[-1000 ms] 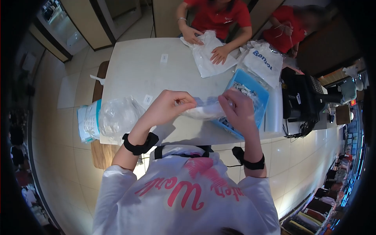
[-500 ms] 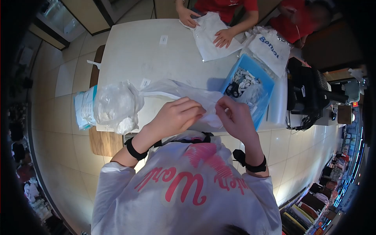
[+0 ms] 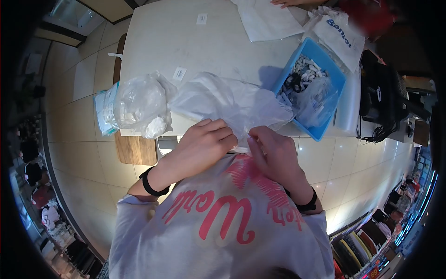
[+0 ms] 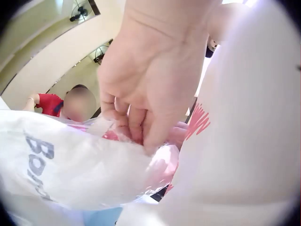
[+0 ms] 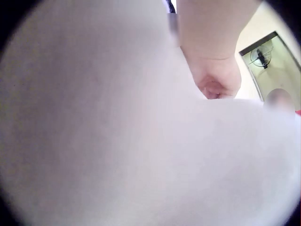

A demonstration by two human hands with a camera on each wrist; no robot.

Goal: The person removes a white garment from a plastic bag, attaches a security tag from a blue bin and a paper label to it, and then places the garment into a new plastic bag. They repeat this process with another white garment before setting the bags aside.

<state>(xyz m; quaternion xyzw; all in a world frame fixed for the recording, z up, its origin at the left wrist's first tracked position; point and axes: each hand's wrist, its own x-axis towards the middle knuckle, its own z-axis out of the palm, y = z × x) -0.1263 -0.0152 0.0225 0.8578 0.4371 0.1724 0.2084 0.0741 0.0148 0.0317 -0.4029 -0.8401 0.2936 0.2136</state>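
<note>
A clear plastic bag with white contents [image 3: 223, 100] lies across the table's near edge, its near end drawn up against the person's shirt. The left hand [image 3: 206, 144] pinches that end with curled fingers. Close beside it, the right hand [image 3: 276, 153] pinches the same end between thumb and fingers. In the left wrist view the left hand [image 4: 146, 80] grips the plastic edge of the bag [image 4: 84, 165], which shows dark lettering. White fabric fills most of the right wrist view, with a hand [image 5: 218, 77] curled above it.
A blue bin [image 3: 337, 100] of small white pieces and black scissors stands at the right. Bundled plastic bags [image 3: 141, 102] lie at the left. Another person's hand rests on a white item [image 3: 269, 21] at the far side, near a lettered bag [image 3: 337, 35].
Both hands have come nearer the body, drawing the bag's near end along. The bag now lies spread over the table's near edge. The head view has shifted, so the far person is mostly out of frame.
</note>
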